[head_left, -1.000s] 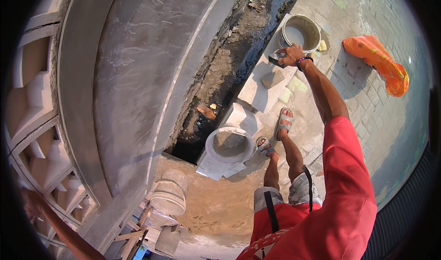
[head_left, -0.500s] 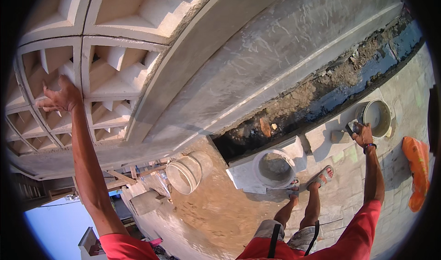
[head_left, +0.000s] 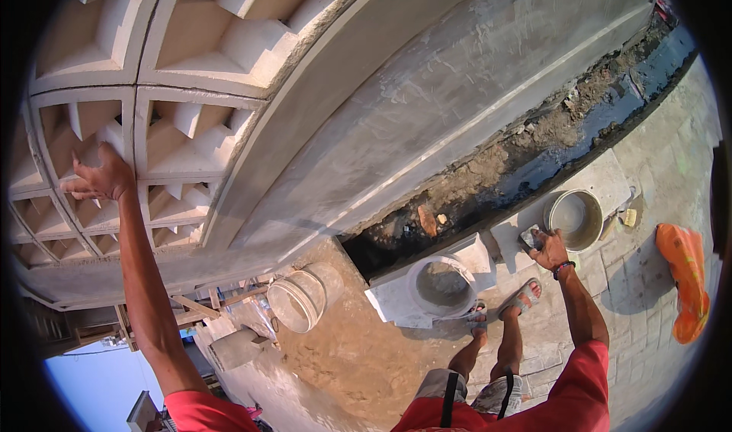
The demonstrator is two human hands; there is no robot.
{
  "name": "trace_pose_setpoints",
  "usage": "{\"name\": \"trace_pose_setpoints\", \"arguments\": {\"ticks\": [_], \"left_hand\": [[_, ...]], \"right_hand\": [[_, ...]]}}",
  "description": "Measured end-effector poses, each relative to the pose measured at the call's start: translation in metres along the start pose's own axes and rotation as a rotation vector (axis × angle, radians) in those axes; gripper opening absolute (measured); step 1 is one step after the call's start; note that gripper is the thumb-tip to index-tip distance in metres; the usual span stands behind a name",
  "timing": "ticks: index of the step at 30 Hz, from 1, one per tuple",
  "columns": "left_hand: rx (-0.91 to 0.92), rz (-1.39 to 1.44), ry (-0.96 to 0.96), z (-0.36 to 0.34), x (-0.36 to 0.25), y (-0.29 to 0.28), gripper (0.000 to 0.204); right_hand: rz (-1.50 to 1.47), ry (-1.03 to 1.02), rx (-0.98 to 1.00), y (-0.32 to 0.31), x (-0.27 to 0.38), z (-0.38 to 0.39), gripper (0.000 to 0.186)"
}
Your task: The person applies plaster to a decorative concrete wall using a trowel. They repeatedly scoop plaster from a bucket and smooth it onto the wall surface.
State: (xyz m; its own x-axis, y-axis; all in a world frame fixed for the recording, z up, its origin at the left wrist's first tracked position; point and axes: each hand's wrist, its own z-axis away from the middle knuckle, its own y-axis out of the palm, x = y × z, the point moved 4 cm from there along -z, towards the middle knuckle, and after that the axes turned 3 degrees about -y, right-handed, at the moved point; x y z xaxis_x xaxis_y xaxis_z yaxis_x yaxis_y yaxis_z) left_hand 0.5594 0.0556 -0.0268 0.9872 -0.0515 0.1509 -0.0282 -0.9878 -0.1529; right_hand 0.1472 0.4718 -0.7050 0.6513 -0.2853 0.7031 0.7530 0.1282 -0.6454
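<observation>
From where I stand, the right hand (head_left: pixel 550 250), right of centre in the frame, has its fingers curled over a small grey block (head_left: pixel 530 237), gripping it by the near side while the far end pokes out past the fingertips. It hangs just beside a bucket (head_left: pixel 598 226), on the bucket's left, near a pale slab (head_left: pixel 606 176).

I'd guess the block is light enough for one hand; whether it is stiff or gives like a sponge, I can't tell from here. If it's wet, it may turn slippery, so I'd take it across its sides, thumb opposite the fingers, as the hand seems to have it. It doesn't strike me as fragile. As for looks, it's squarish and dull, mottled light grey on top with a darker edge; the palm hides the rest.

The left hand (head_left: pixel 103 179), at the left of the frame, has its fingers spread in front of the hollow decorative blocks (head_left: pixel 263 62); whether it touches them I can't make out.

Farther out, a white-rimmed bucket (head_left: pixel 414 283) sits below centre, an orange bag (head_left: pixel 681 279) lies at the right edge, and a muddy drain (head_left: pixel 488 174) runs toward the upper right.
</observation>
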Motion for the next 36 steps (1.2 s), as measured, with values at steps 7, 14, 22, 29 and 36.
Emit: {"name": "trace_pose_setpoints", "arguments": {"ticks": [7,14,22,29,36], "left_hand": [[-0.041,-0.050,0.041,0.000,0.018,0.003,0.070],[-0.071,-0.069,0.066,-0.003,0.019,0.002,0.069],[-0.069,-0.069,0.035,0.003,0.022,0.028,0.071],[-0.108,-0.169,0.110,-0.016,0.029,-0.007,0.070],[-0.114,-0.116,0.100,0.005,0.009,0.003,0.064]], "right_hand": [[-0.331,0.284,-0.413,-0.032,-0.035,0.037,0.054],[0.096,0.616,-0.260,-0.027,-0.109,-0.008,0.058],[0.260,0.819,-0.193,0.066,-0.261,-0.036,0.035],[-0.198,0.784,-0.155,0.021,-0.156,-0.048,0.047],[-0.687,0.495,-0.376,-0.039,-0.124,0.040,0.065]]}}
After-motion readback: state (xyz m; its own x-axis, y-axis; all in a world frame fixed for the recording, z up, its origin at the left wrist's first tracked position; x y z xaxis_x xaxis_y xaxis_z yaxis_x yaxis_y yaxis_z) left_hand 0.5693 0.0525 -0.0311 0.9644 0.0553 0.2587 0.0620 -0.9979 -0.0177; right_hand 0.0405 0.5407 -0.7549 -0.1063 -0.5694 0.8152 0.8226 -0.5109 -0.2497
